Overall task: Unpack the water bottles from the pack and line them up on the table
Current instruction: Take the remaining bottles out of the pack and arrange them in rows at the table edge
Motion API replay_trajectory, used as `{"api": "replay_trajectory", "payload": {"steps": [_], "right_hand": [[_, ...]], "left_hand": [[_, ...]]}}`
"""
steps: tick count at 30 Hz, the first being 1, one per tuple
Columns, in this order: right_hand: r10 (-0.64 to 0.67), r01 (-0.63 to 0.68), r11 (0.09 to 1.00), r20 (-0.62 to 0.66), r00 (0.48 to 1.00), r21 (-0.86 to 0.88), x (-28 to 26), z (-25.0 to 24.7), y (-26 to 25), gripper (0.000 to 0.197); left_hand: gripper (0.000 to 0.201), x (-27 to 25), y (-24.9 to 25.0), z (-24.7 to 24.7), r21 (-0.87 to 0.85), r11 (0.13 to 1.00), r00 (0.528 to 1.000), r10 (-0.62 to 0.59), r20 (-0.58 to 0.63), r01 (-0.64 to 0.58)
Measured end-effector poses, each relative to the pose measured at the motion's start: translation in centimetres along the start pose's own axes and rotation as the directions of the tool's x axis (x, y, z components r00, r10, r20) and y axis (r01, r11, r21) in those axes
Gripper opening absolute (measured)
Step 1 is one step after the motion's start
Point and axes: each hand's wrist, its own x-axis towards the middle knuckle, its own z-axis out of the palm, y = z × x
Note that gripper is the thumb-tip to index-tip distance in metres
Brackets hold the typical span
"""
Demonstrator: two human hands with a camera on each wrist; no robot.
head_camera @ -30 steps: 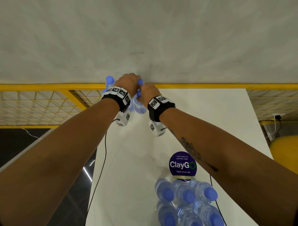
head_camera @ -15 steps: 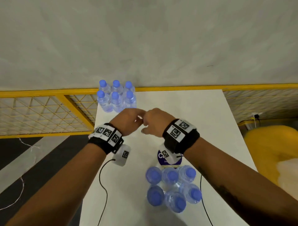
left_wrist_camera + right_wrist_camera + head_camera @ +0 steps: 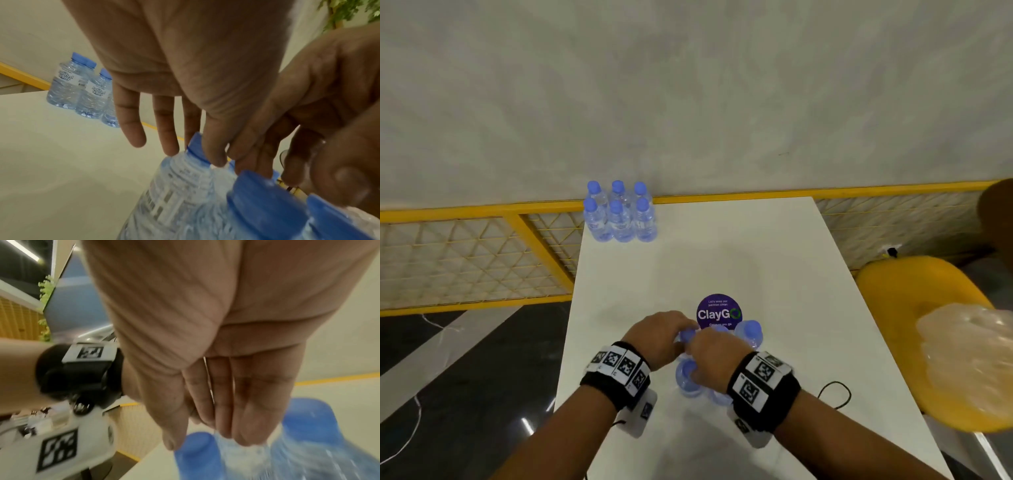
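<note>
Several clear water bottles with blue caps (image 3: 619,216) stand in two short rows at the far left corner of the white table (image 3: 756,260); the left wrist view shows them too (image 3: 82,91). A cluster of the same bottles (image 3: 748,332) stands near the front middle. Both hands are on top of it. My left hand (image 3: 661,337) reaches down with straight fingers (image 3: 168,129), thumb and a finger touching one cap (image 3: 195,147). My right hand (image 3: 710,356) points its straight, closed fingers (image 3: 236,410) down between two caps (image 3: 197,451), onto crinkled clear plastic.
A purple ClayGo sticker (image 3: 718,311) lies just beyond the cluster. A yellow chair (image 3: 914,308) with crumpled clear wrap (image 3: 969,359) on it stands off the right edge. A yellow mesh railing (image 3: 482,212) runs behind and left of the table. A thin black cable (image 3: 835,394) loops by my right wrist.
Both hands left the far bottles standing and drew back towards me. They have come down onto the caps of the near cluster.
</note>
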Motion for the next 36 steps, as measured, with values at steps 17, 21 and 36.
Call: {"api": "replay_trajectory", "payload": {"steps": [17, 21, 36], "right_hand": [[-0.091, 0.105, 0.993, -0.195, 0.977, 0.063, 0.8, 1.3, 0.4, 0.021], [-0.083, 0.129, 0.98, -0.28, 0.956, 0.15, 1.8, -4.5, 1.5, 0.014], [0.113, -0.04, 0.97, -0.3, 0.947, 0.238, 21.1, -13.5, 7.8, 0.028]], "left_hand": [[0.019, 1.3, -0.4, -0.7, 0.244, 0.965, 0.967, -0.037, -0.251, 0.101], [0.018, 4.4, -1.0, -6.4, 0.153, 0.983, 0.941, -0.044, -0.336, 0.1], [0.032, 25.8, -8.0, -20.4, 0.346, 0.863, 0.914, -0.267, -0.305, 0.368]]}}
